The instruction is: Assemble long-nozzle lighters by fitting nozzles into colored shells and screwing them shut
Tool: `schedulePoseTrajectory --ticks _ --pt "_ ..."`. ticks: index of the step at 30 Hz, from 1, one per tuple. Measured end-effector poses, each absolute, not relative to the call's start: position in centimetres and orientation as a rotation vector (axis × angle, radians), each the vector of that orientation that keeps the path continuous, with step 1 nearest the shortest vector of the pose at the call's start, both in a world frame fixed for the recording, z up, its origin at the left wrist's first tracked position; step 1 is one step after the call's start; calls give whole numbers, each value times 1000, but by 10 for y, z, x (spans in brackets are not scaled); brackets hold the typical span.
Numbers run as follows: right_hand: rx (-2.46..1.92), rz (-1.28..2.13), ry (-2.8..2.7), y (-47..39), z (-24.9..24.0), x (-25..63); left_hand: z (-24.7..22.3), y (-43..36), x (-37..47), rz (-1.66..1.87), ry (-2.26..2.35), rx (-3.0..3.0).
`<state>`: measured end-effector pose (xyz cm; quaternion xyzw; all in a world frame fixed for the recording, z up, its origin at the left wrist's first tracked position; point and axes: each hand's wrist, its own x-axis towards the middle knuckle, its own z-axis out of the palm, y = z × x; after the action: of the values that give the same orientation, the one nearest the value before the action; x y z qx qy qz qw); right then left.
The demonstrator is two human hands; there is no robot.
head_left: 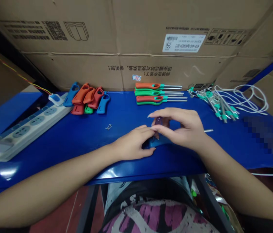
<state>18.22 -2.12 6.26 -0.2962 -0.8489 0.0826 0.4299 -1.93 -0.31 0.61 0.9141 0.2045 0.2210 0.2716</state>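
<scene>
On the blue table, a blue long-nosed lighter (162, 141) lies mostly covered by my hands. Its metal tube (208, 130) pokes out past my right wrist. My left hand (132, 144) is closed around the lighter's handle end and presses it down. In my right hand (187, 127), thumb and fingers grip a small screwdriver (159, 121) with a dark purple handle, held upright. Its thin shaft points down at the lighter; the exact contact of the tip is hidden by my fingers. Several small screws (108, 127) lie loose to the left of my left hand.
Blue, orange, red and green lighter casings (88, 98) are piled at back left, beside a power strip (36, 121). Several lighters with tubes (151, 94) are stacked at the back. Tube parts (220, 103) and a white cable (252, 97) lie right. Cardboard (136, 42) stands behind.
</scene>
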Motion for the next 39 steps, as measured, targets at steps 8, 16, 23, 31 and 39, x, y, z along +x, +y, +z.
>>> schedulePoseTrajectory --ticks 8,16,23,31,39 --pt "-703 200 -2220 -25 66 180 7 -3 -20 585 539 2468" --pt "-597 -176 -2353 -21 71 184 6 -3 -19 607 553 2496" --pt "-545 269 -2586 -16 96 179 5 -5 -19 626 616 2486" --pt "-490 -236 -2569 -8 90 165 2 -8 -20 619 720 2453" --pt "-555 -49 -2421 -18 72 172 5 -5 -19 647 628 2425"
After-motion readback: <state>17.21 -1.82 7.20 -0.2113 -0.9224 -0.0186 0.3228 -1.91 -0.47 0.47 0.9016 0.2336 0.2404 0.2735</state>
